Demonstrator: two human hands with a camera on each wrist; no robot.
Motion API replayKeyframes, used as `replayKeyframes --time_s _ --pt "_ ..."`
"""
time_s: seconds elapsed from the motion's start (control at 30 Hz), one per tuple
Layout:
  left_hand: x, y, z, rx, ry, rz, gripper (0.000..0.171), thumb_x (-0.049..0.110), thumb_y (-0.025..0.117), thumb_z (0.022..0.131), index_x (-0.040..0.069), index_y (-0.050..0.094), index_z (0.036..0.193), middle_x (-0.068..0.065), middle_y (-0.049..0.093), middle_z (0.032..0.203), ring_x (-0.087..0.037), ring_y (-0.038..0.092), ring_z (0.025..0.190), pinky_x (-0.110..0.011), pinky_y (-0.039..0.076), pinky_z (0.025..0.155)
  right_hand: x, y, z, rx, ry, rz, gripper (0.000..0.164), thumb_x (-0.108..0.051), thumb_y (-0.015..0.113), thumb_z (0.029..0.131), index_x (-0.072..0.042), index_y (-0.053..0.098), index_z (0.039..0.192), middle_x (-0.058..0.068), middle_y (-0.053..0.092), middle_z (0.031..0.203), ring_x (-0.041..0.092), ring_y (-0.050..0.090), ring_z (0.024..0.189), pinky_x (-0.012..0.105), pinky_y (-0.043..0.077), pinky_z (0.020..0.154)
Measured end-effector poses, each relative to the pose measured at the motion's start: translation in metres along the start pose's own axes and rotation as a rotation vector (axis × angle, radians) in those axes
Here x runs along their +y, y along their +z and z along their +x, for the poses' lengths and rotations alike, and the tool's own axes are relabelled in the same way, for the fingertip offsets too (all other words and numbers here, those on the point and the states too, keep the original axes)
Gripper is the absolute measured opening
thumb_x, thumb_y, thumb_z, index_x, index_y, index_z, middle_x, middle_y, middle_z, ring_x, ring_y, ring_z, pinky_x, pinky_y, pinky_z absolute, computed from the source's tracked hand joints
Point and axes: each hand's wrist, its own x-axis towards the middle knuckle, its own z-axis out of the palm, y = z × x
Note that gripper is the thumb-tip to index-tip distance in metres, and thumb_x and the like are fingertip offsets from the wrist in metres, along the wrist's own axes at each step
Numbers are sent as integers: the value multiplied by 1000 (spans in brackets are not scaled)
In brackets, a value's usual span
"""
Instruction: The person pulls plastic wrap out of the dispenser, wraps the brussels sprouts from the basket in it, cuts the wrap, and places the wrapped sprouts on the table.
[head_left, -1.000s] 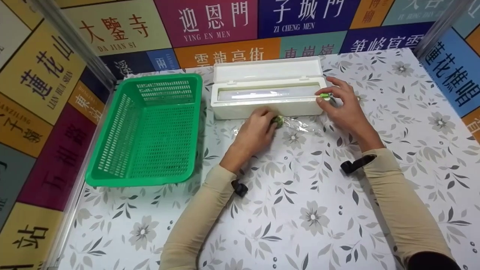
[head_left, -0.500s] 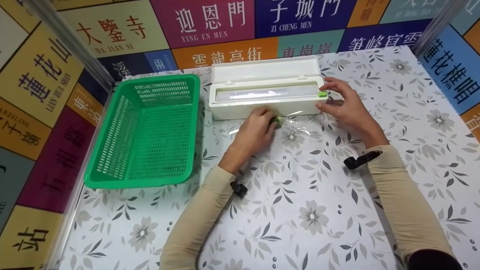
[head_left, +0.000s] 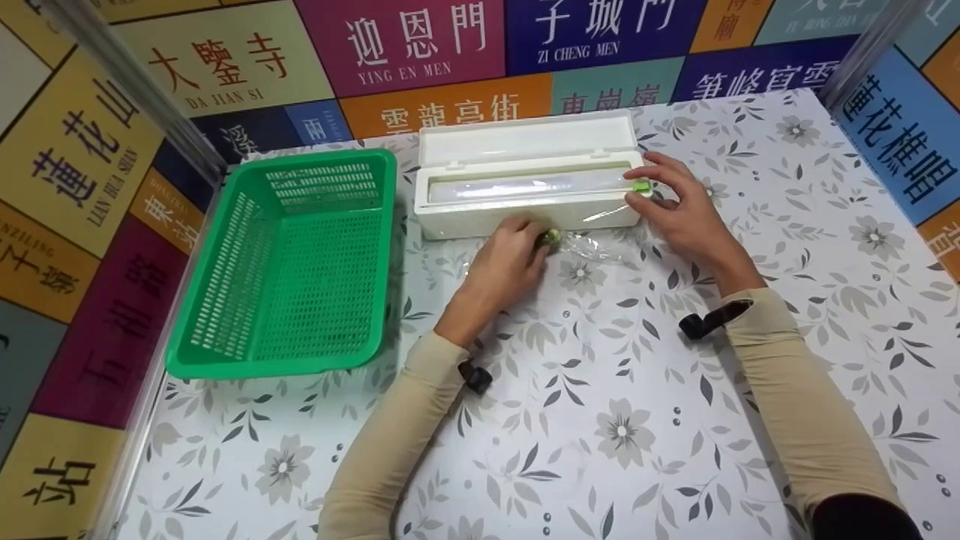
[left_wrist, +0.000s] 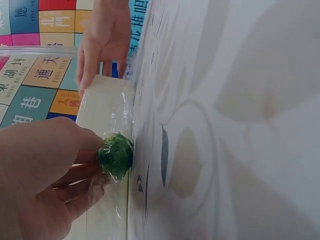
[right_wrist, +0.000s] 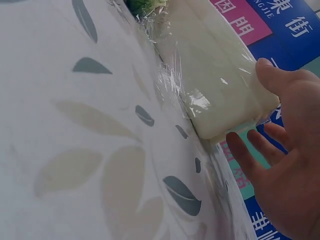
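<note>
My left hand point(head_left: 510, 259) holds a small, round, dark green vegetable point(left_wrist: 116, 155) against the front of a white cling film dispenser point(head_left: 525, 216). Clear cling film point(head_left: 592, 244) covers the vegetable and runs off to its right along the table and up the box front. The dispenser's lid point(head_left: 525, 139) stands raised at the back, and the film roll point(head_left: 532, 185) shows inside. At the right end, the thumb and forefinger of my right hand point(head_left: 679, 199) are around the green slide cutter point(head_left: 641, 185); its other fingers hang beside the box end in the right wrist view.
A green plastic basket point(head_left: 281, 367) stands left of the dispenser. The table point(head_left: 600, 480) has a white cloth with grey flowers and leaves. Colourful panels with lettering point(head_left: 420, 45) rise behind and to both sides.
My right thumb and forefinger lifted slightly off the slide cutter half a second ago and are around it again now. The left hand keeps its hold on the vegetable.
</note>
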Motion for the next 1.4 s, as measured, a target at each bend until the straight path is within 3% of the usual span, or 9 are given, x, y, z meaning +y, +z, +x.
replayKeyframes --time_s 0.27,0.47,0.63,0.8,1.0,1.13,1.4 --pt "6 -4 -1 30 21 38 40 20 68 106 8 66 145 -14 60 153 -29 58 144 -38 50 122 -1 2 4 -3 -2 41 38 -26 75 104 -7 71 136 3 32 177 24 27 166 61 37 129" --pt "27 -13 2 98 161 45 38 20 69 105 5 68 140 -14 66 145 -29 61 139 -36 50 120 -1 5 7 7 -17 52 36 -25 76 103 -3 72 130 5 34 176 24 29 165 60 37 129" --pt "46 -7 20 94 233 51 37 23 67 107 9 67 142 -9 66 144 -25 61 137 -32 48 120 -7 8 3 -5 -27 45 34 -24 73 106 -1 70 131 6 32 178 24 27 166 58 36 130" --pt "57 8 45 87 243 69 42 24 68 106 13 64 147 -8 61 148 -25 57 139 -30 46 120 -16 10 -5 -4 -55 28 33 -21 70 107 -1 70 133 11 31 178 27 26 167 58 33 131" --pt "59 23 68 67 238 54 47 28 67 107 16 58 151 -7 56 151 -24 54 140 -29 44 121 5 8 -1 24 -81 41 32 -21 73 105 -7 74 134 8 35 177 25 30 166 60 31 132" --pt "58 31 78 79 238 80 49 32 68 107 22 57 154 -7 57 146 -23 56 134 -31 47 117 9 7 0 37 -70 75 33 -20 75 104 -8 74 135 7 37 176 25 34 165 55 37 130" --pt "63 39 88 112 202 135 49 49 65 107 42 56 154 -2 61 133 -20 56 123 -31 50 106 12 3 2 76 -51 98 35 -21 79 101 -8 76 133 4 43 173 23 37 163 46 36 132"
